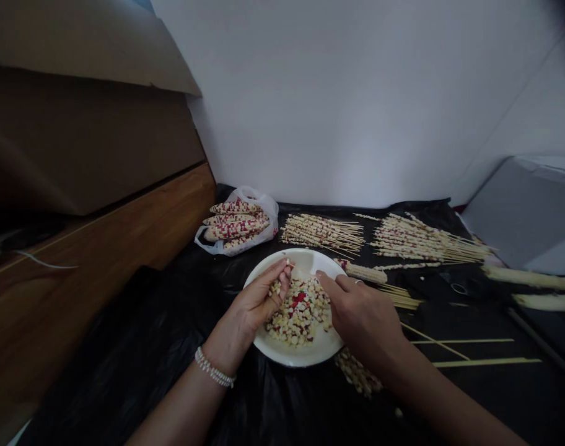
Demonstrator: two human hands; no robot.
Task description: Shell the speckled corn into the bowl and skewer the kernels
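A white bowl (295,358) holds loose corn kernels (289,322), cream and dark red, with a bright red patch among them. Over its left rim my left hand (259,296) is closed in a pinch, a pale corn kernel (289,262) showing at its fingertips. Above the bowl's right side, my right hand (363,310) has its fingers curled together, the index finger and thumb pointing at the bowl's middle. What it holds, if anything, is hidden. Just behind it lies a partly stripped corn cob (363,272).
Speckled corn ears (238,226) fill a plastic bag at the back left. Kernel-threaded skewers lie in a middle bundle (315,232) and a right bundle (412,238). Bare sticks (487,362) and stripped cobs (533,279) lie right, on black plastic sheeting (171,347). A wooden panel (162,210) borders the left.
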